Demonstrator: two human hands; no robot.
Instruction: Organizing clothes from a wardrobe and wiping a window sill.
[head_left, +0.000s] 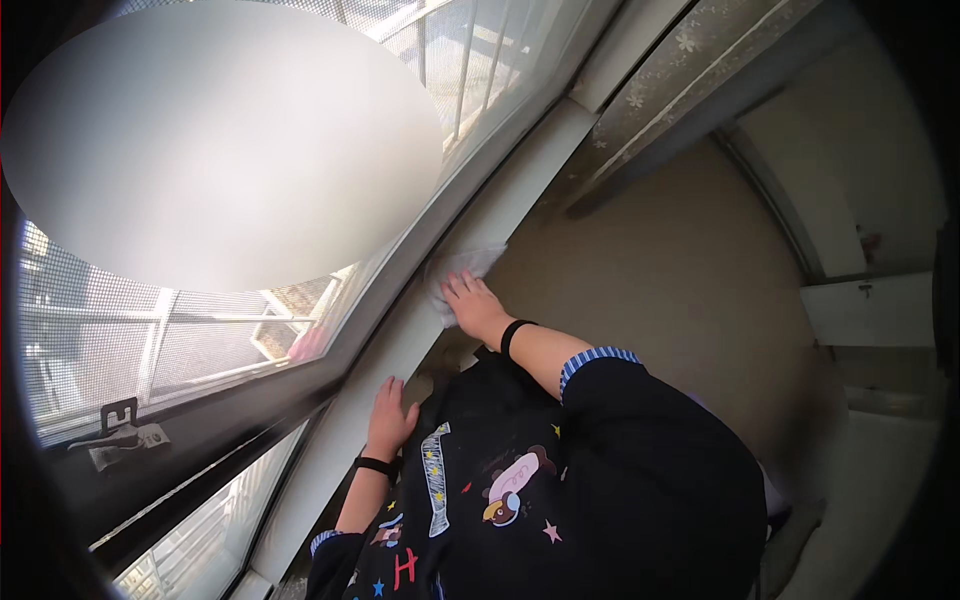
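A thin white cloth lies crumpled on a white window sill. My right hand presses down on it with fingers spread, and part of the cloth is hidden under the palm. Lower along the same sill, my left hand rests at the inner edge with nothing in it. A dark window frame runs diagonally beside the sill, holding glass and an insect screen.
A window handle with a torn wrapper-like piece sticks out at the lower left. Patterned curtains hang at the upper right. Below lies a beige floor, with white furniture at the right. A large blurred oval covers the upper left.
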